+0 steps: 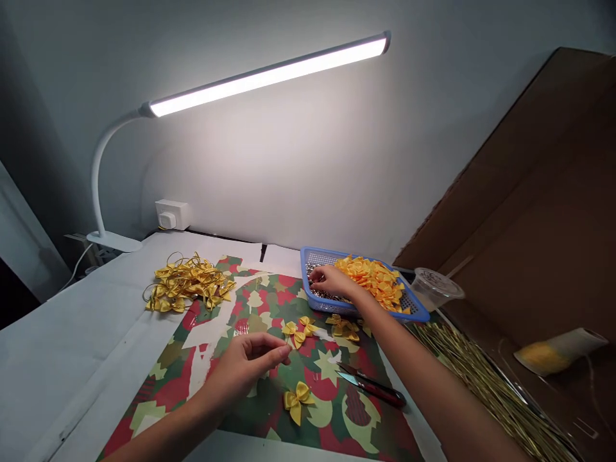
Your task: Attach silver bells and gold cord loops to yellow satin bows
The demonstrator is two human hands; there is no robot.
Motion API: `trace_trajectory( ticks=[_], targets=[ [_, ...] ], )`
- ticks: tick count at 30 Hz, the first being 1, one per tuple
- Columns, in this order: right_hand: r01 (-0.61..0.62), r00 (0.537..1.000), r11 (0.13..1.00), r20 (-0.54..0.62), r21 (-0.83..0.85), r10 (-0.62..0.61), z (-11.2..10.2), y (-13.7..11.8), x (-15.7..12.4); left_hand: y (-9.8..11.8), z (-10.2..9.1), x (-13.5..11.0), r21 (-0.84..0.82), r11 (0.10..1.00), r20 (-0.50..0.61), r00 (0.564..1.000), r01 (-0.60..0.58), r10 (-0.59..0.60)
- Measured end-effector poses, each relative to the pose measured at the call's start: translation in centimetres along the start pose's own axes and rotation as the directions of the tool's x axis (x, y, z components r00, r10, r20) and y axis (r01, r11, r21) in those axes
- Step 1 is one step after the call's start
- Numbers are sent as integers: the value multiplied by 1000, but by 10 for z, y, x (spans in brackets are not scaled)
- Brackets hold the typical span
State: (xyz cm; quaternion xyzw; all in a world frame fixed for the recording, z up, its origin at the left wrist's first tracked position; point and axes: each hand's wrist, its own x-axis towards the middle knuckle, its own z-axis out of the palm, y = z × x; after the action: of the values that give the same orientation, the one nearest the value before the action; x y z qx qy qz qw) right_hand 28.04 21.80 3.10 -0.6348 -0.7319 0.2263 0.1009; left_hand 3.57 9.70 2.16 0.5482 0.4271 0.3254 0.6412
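My left hand hovers over a Christmas-patterned paper mat, its fingertips pinched on a thin gold strand beside a yellow satin bow. My right hand reaches into a blue plastic mesh basket, with its fingertips low over the metal grid next to a heap of orange-yellow satin bows. Whether those fingers grip anything is hidden. A larger yellow bow lies below my left hand. Several bows with gold loops form a tangled pile at the mat's far left.
A red-handled folding knife lies open on the mat, right of the lower bow. A bundle of gold strands lies at the right, near a clear plastic cup. A desk lamp is clamped behind the table.
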Motion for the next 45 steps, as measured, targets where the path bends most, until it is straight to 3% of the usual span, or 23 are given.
trace_trajectory(
  ticks=[5,12,16,19,23,27,33,45],
  targets=[
    [20,998,996,-57,87,-15,0,3,-3,5,2,-3,-18,999,9,999,39,-39],
    [129,987,929,-133,347,-87,-12,-3,-16,0,1,-1,-25,999,5,999,37,-37],
    [203,958,882,-273,424,-89,-15,-15,-39,4,1,-3,19,997,1,998,70,-70],
    [252,936,859,-338,446,-99,-7,-30,-68,9,2,-4,51,994,-12,995,99,-99],
    [319,930,800,-330,509,-160,16,-51,-101,9,4,-5,61,994,-19,996,94,-93],
    [350,922,759,-344,549,-176,33,-61,-114,7,4,-5,23,998,-11,999,50,-50],
    [381,918,783,-301,491,-259,36,-59,-116,12,4,-7,-18,1000,-22,1000,-3,3],
    [406,910,786,-291,467,-297,39,-61,-118,14,5,-10,-18,1000,-17,1000,22,-22]
  ],
)
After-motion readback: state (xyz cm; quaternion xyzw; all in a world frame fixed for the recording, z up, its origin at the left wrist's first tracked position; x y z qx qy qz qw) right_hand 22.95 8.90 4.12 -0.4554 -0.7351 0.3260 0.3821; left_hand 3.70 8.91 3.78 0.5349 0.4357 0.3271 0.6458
